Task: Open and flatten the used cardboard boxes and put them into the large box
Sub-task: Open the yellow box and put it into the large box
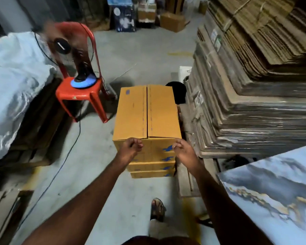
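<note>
Hands reach toward the near top edge of a closed yellow-brown cardboard box [147,112], topmost of a stack on the grey concrete floor [124,55]. Left hand [131,145] and right hand [183,147] are apart, fingers loosely curled, gripping nothing. Flattened brown cardboard stacks [254,85] rise just right.

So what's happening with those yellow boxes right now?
A person stands over a stack of cardboard boxes on the floor. Both hands are at the near top edge of the top box, the left hand and right hand with fingers curled. It is unclear whether they grip it yet. The top flaps are closed. Flattened cardboard is piled to the right.
</note>
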`<move>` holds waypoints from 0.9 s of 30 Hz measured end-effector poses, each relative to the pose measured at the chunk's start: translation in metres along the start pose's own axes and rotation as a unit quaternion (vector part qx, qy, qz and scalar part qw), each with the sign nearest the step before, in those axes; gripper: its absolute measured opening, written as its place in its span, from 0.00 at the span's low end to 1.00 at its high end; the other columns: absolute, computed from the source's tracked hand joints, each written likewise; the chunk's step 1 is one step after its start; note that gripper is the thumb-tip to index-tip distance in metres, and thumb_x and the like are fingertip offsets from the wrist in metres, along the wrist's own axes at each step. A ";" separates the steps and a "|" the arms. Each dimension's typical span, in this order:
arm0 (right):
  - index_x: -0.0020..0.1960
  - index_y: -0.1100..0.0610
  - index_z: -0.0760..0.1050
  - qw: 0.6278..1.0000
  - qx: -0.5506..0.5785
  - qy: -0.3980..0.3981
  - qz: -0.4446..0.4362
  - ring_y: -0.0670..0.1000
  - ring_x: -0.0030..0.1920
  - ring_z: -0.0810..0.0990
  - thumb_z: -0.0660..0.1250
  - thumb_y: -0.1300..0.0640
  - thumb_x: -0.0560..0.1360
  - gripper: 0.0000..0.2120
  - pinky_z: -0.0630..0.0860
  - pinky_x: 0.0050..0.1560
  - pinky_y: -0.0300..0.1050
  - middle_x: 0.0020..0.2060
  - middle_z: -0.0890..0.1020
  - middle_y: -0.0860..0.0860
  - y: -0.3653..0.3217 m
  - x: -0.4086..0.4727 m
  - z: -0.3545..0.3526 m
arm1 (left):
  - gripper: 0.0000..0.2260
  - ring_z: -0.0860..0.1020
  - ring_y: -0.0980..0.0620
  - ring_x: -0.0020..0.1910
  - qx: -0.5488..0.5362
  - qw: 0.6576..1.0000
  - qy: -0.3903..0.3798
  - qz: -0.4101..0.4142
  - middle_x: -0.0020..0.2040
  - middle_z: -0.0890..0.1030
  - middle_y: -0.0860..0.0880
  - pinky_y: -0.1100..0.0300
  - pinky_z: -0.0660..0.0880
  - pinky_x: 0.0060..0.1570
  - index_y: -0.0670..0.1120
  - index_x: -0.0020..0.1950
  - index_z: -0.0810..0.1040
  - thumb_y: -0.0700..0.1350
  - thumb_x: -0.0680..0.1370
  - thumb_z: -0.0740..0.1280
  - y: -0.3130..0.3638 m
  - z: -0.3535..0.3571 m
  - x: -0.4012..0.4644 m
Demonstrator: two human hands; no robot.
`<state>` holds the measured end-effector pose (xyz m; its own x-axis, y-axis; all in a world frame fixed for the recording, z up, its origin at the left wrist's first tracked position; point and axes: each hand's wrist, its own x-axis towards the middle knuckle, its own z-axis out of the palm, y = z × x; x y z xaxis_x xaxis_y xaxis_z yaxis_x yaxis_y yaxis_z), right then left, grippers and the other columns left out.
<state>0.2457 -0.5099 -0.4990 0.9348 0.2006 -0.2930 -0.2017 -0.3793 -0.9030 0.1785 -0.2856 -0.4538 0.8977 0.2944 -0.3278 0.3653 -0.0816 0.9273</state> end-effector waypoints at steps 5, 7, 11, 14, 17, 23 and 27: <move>0.66 0.57 0.73 0.991 0.105 -0.009 0.087 0.50 0.49 0.79 0.62 0.63 0.81 0.14 0.75 0.45 0.44 0.51 0.80 0.51 0.002 0.079 -0.001 | 0.06 0.76 0.53 0.43 0.029 0.998 0.025 -0.053 0.45 0.80 0.48 0.66 0.74 0.35 0.42 0.53 0.76 0.36 0.82 0.61 -0.006 -0.009 0.076; 0.67 0.57 0.73 0.987 0.113 -0.003 0.117 0.50 0.50 0.78 0.62 0.61 0.81 0.14 0.75 0.43 0.41 0.52 0.79 0.52 0.004 0.099 0.002 | 0.06 0.76 0.54 0.42 0.059 0.994 0.047 -0.076 0.48 0.80 0.47 0.70 0.72 0.31 0.45 0.52 0.78 0.37 0.82 0.62 -0.015 -0.011 0.097; 0.67 0.59 0.74 0.987 0.097 0.008 0.129 0.44 0.46 0.77 0.63 0.62 0.81 0.15 0.74 0.46 0.40 0.54 0.78 0.51 0.012 0.135 0.007 | 0.10 0.75 0.51 0.52 0.134 0.985 0.074 -0.084 0.57 0.78 0.45 0.64 0.71 0.45 0.41 0.59 0.78 0.38 0.82 0.60 -0.032 -0.007 0.130; 0.69 0.63 0.72 0.987 0.065 0.027 0.143 0.50 0.57 0.76 0.64 0.64 0.80 0.18 0.71 0.59 0.44 0.61 0.78 0.56 0.021 0.159 0.013 | 0.13 0.77 0.43 0.58 0.193 0.973 0.080 -0.100 0.60 0.79 0.41 0.57 0.73 0.54 0.36 0.63 0.77 0.37 0.80 0.61 -0.050 -0.006 0.154; 0.72 0.63 0.69 0.991 -0.002 0.027 0.133 0.54 0.67 0.74 0.64 0.63 0.80 0.21 0.68 0.64 0.41 0.69 0.74 0.57 0.027 0.171 0.018 | 0.14 0.75 0.38 0.62 0.277 0.947 0.092 -0.133 0.62 0.78 0.38 0.51 0.72 0.62 0.41 0.63 0.79 0.41 0.79 0.64 -0.065 -0.015 0.171; 0.74 0.62 0.66 0.966 -0.233 -0.005 0.110 0.59 0.73 0.65 0.64 0.56 0.79 0.25 0.62 0.71 0.46 0.73 0.67 0.61 0.044 0.184 0.022 | 0.19 0.67 0.30 0.67 0.333 0.917 0.133 -0.172 0.69 0.65 0.31 0.45 0.67 0.68 0.42 0.68 0.74 0.40 0.77 0.66 -0.100 -0.044 0.179; 0.76 0.56 0.62 0.933 -0.334 -0.017 0.135 0.60 0.78 0.51 0.64 0.49 0.79 0.29 0.52 0.75 0.49 0.79 0.53 0.59 0.053 0.177 0.031 | 0.16 0.72 0.34 0.63 0.230 0.942 0.110 -0.220 0.66 0.69 0.36 0.44 0.73 0.63 0.48 0.65 0.71 0.39 0.78 0.61 -0.105 -0.058 0.181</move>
<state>0.3913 -0.4669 -0.6088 0.8638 0.0400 -0.5022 -0.1913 -0.8962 -0.4004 0.2885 -0.1686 -0.6005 0.5797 0.5828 -0.5694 0.8037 -0.2941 0.5173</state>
